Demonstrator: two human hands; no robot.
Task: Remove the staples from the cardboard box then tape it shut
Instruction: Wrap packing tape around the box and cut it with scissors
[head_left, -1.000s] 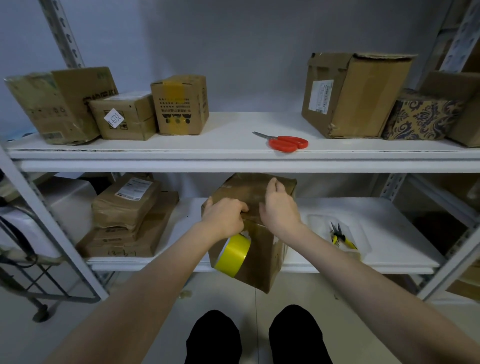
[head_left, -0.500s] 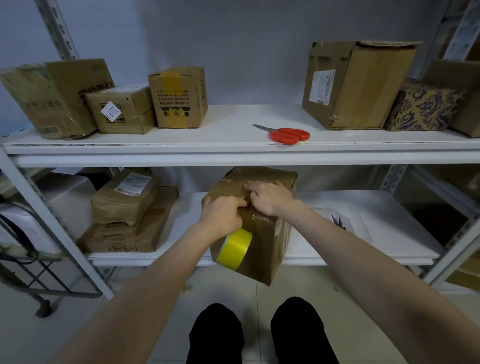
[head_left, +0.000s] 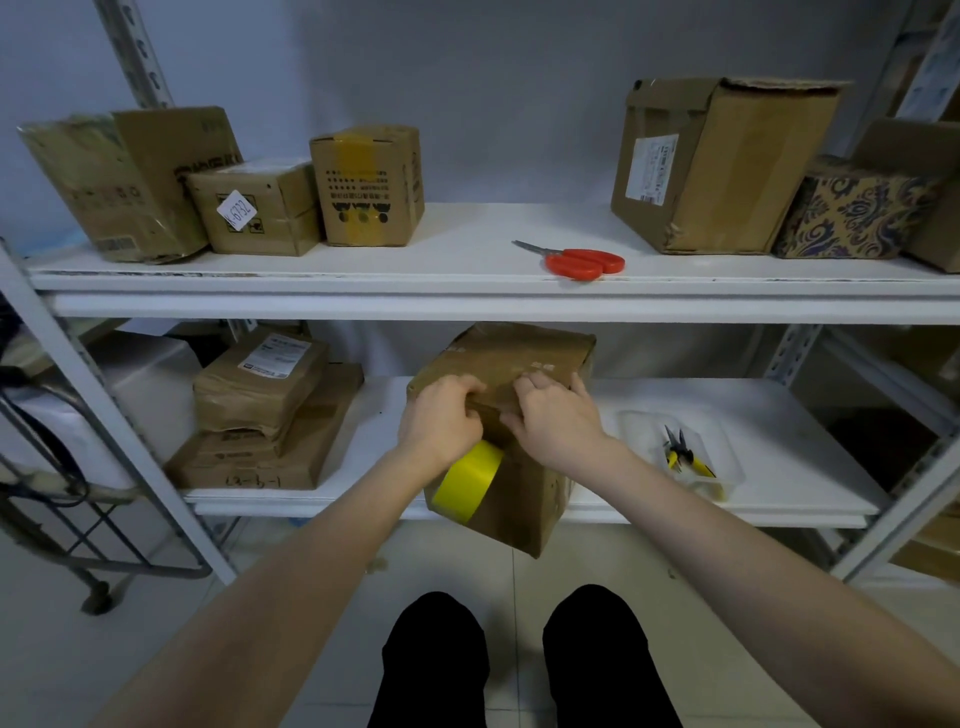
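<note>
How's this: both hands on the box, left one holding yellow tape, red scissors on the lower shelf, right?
No. The scissors lie on the upper shelf, per the head view. The left hand and right hand are on the box, the left holding yellow tape.

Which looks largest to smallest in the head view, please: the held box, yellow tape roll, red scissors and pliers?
1. held box
2. red scissors and yellow tape roll: alike; the roll is nearer and partly hidden by the left hand, so unranked
3. pliers, smallest
</note>
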